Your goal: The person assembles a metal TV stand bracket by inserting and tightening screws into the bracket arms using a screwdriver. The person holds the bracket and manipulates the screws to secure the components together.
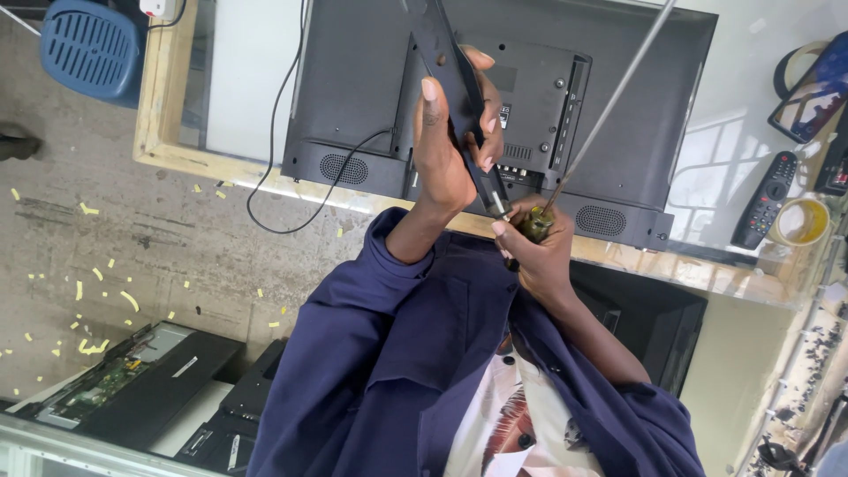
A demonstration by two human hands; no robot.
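Black bar (442,44), long and narrow, stands nearly upright in front of the middle of the television (353,79), which lies back-up on the wood-edged table (163,115).

Left of the television are a blue stool (93,44) and a black cable (274,177) that loops off the table edge. Below it, on the floor, an opened set (132,380) lies among yellow scraps.

The left hand (446,150) is raised over the television's lower edge, wrist bent back. Its fingers are wrapped around the bar and the thumb lies flat along the side.

Just below, the right hand (539,256) is clenched on the green handle of a screwdriver (609,97). The forearm is drawn in close to the chest, and the long shaft slants up and away over the television's right half. Both hands nearly touch at the bar's lower end.

Right of the television lie a remote control (767,199) and a roll of tape (802,221).

As I judge it, the bar is gripped near one end only. A twist could lever it out of the fingers and onto the television's back. The shaft could also slip off a fastener and scratch the casing.
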